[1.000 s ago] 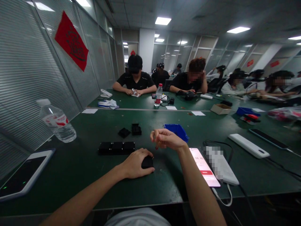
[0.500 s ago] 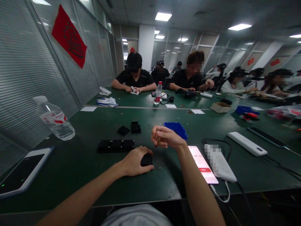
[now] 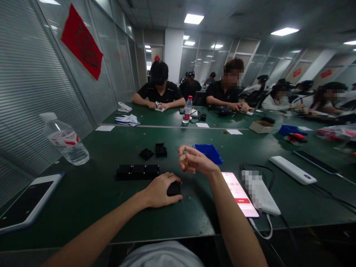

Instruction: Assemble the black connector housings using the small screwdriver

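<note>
My left hand (image 3: 162, 191) rests on the green table with its fingers and thumb around a small black box (image 3: 174, 188). Above and to the right of that box, my right hand (image 3: 194, 160) is raised with curled fingers. Small brass-coloured pieces (image 3: 186, 161) show among those fingers, too small to name exactly. A row of black square boxes (image 3: 137, 172) lies just beyond my left hand. Farther back are an open black box (image 3: 160, 150) and a flat black piece (image 3: 146, 154). Partly behind my right hand sits a blue tray (image 3: 208, 152).
To the left stand a water bottle (image 3: 65, 140) and a large phone (image 3: 29, 202). A lit phone (image 3: 240, 194), a white power bank (image 3: 260, 193) and cables lie by my right forearm. Across the table (image 3: 111, 215), two people work near another bottle (image 3: 187, 110).
My right hand's fingers have shifted slightly around the brass-coloured pieces. My left hand stays in place on the black box. The person across on the right has lowered a raised hand to the table.
</note>
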Motion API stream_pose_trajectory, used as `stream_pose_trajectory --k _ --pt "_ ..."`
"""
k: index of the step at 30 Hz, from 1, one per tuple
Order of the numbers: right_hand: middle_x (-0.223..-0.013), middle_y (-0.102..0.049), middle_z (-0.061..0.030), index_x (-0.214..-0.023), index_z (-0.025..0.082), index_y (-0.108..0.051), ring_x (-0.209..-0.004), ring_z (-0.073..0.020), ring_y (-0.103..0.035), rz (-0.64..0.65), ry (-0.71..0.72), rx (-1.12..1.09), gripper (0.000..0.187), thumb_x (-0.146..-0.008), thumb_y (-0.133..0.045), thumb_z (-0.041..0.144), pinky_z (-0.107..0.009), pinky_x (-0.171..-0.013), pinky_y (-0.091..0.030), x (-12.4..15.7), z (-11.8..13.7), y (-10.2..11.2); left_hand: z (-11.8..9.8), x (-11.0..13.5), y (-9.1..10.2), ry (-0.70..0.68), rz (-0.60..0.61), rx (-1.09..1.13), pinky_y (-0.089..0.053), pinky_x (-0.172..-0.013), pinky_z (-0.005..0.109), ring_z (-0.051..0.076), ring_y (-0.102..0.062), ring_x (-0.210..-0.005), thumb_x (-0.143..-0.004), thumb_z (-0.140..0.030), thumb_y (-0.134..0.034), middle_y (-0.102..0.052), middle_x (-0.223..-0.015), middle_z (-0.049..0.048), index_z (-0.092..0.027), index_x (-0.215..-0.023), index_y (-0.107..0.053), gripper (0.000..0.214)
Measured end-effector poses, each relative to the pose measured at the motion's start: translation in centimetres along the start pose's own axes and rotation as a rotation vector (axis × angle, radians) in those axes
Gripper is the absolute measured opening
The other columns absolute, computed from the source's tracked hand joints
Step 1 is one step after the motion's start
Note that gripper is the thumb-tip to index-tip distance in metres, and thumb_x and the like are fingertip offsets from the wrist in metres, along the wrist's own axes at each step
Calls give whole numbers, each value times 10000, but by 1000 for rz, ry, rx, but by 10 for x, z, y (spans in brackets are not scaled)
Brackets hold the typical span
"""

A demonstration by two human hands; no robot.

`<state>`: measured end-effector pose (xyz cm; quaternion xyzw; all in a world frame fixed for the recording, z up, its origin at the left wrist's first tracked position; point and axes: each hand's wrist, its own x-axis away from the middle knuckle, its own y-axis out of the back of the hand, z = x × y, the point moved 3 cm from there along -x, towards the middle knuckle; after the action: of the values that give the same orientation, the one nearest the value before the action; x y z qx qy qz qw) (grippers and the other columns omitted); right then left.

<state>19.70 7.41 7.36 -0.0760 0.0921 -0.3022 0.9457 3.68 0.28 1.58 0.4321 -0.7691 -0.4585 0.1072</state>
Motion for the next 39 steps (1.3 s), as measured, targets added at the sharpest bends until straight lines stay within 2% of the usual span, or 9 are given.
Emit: stream_pose_trajectory --k 8,13,15,18,20,23,26,32,39 --pt "-702 -680 8 -964 212 -473 -421 -58 -460 -91 76 -32 421 -849 -753 505 -137 -368 -273 2 6 5 2 0 -1 -19 -24 18 -503 -963 412 270 -638 -1041 -816 -323 -790 -691 -1107 76 -187 -1096 -629 351" --pt "-692 -619 41 -910 211 -480 -386 -28 -333 -234 193 -92 373 -855 -717 494 -136 -358 -248 3 12 14 0 1 0 -11 -15 18 -506 -937 397 259 -640 -1013 -812 -318 -785 -689 -1080 60 -203 -1096 -619 348" --pt "-733 -630 33 -906 211 -492 -413 -37 -390 -346 227 -111 348 -830 -725 459 -142 -374 -301 2 13 18 -1 0 1 -2 -8 10 -506 -935 395 257 -637 -1012 -816 -319 -778 -687 -1084 57 -212 -1100 -614 345" --pt "-830 -672 4 -893 213 -505 -529 -84 -581 -494 202 -87 329 -757 -754 379 -164 -424 -415 -3 10 24 -1 0 1 5 -4 15 -505 -939 399 257 -637 -1015 -819 -329 -773 -684 -1098 58 -217 -1112 -606 356" --pt "-899 -690 -19 -871 204 -515 -644 -130 -684 -549 150 -23 315 -710 -760 317 -180 -470 -475 -6 5 26 -1 0 2 5 -4 24 -506 -940 402 259 -637 -1017 -821 -335 -770 -684 -1099 58 -218 -1121 -605 362" --pt "-939 -680 -23 -864 190 -532 -700 -152 -721 -579 57 114 258 -682 -713 218 -207 -529 -522 -10 -6 29 -1 0 2 2 -7 34 -504 -946 406 262 -635 -1037 -828 -334 -763 -686 -1119 60 -217 -1137 -605 366" --pt "-926 -650 -17 -881 180 -558 -693 -149 -711 -563 -32 341 222 -681 -648 151 -232 -557 -534 -13 -18 31 -2 1 2 2 -6 36 -502 -952 406 263 -634 -1050 -826 -319 -767 -688 -1136 61 -212 -1142 -608 370" --pt "-950 -657 -25 -968 161 -627 -755 -123 -659 -378 -64 815 228 -754 -628 82 -224 -661 -518 -16 -31 28 -1 1 1 13 -7 33 -498 -968 412 269 -637 -1063 -816 -310 -775 -690 -1147 59 -209 -1139 -617 374" --pt "-973 -684 -30 -1032 152 -664 -672 -101 -655 -261 -188 988 295 -767 -640 25 -202 -629 -479 -14 -33 25 0 1 2 31 0 36 -507 -956 411 269 -647 -1049 -810 -323 -783 -691 -1137 60 -217 -1138 -619 381"
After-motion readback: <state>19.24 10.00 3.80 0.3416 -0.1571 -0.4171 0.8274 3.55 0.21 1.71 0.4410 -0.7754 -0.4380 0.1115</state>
